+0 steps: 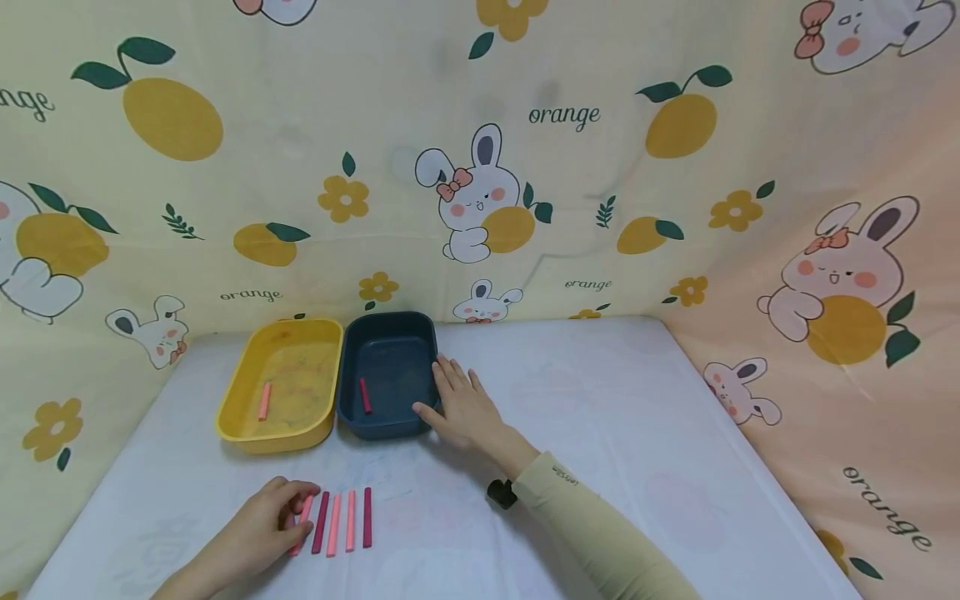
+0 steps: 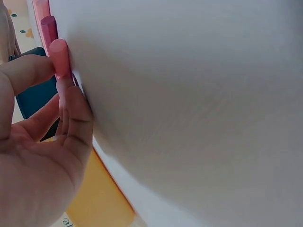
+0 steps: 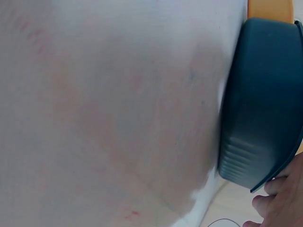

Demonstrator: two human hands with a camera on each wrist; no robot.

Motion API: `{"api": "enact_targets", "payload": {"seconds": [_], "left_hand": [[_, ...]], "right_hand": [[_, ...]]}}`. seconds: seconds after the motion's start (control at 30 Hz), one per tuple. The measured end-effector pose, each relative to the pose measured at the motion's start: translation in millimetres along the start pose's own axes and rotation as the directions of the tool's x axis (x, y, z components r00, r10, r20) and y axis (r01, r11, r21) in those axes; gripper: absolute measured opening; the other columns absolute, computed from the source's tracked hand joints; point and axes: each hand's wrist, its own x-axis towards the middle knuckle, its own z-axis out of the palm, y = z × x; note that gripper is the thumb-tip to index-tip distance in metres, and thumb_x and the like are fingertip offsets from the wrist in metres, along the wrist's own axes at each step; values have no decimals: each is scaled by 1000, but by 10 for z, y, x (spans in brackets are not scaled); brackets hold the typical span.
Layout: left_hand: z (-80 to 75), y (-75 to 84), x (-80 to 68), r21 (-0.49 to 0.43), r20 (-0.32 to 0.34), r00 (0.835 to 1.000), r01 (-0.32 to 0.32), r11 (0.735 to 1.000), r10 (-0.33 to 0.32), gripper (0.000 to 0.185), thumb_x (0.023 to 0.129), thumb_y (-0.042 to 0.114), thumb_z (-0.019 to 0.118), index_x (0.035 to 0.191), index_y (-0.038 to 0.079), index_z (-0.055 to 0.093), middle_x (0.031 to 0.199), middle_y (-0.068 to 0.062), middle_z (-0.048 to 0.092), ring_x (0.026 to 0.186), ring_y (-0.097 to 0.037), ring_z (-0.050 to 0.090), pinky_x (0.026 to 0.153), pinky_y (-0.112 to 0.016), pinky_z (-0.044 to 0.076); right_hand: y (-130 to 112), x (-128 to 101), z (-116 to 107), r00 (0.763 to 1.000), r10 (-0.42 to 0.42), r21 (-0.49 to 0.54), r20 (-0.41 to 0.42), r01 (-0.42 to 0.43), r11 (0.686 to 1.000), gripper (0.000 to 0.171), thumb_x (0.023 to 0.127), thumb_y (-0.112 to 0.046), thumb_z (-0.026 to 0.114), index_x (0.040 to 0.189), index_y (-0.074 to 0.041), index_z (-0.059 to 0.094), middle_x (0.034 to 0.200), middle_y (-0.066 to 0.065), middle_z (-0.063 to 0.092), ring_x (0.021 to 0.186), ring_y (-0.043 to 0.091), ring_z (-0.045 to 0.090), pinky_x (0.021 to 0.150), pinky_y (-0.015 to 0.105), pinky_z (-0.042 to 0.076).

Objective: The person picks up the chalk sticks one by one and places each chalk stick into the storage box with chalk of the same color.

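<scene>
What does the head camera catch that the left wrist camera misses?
Only the head view shows the whole row of sticks, the stick lying in each tray, and the right hand against the blue tray.

Only the left wrist view shows close up how the fingers pinch the light pink stick.

Both show the left hand, both trays and the white table.

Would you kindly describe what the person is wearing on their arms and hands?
Both hands are bare. The right arm wears a beige long sleeve with small dark lettering near the cuff, and a small black device sits at that wrist. The left arm shows no sleeve in view.
</scene>
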Motion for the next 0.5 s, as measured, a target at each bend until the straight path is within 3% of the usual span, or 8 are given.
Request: {"api": "enact_targets", "payload": {"seconds": [0.5], "left_hand": [[-25,6,-37,-90,3,1000,15,996,-15,46,83,-1,77,127,-1,62,95,-6,53,79,-19,52,63,-25,46]], "right_hand": [[-19,-10,-3,1000,8,5,7,-8,1000,86,106,-64,35,167,-7,15,175,6,7,160,25,10,128,50,9]]}}
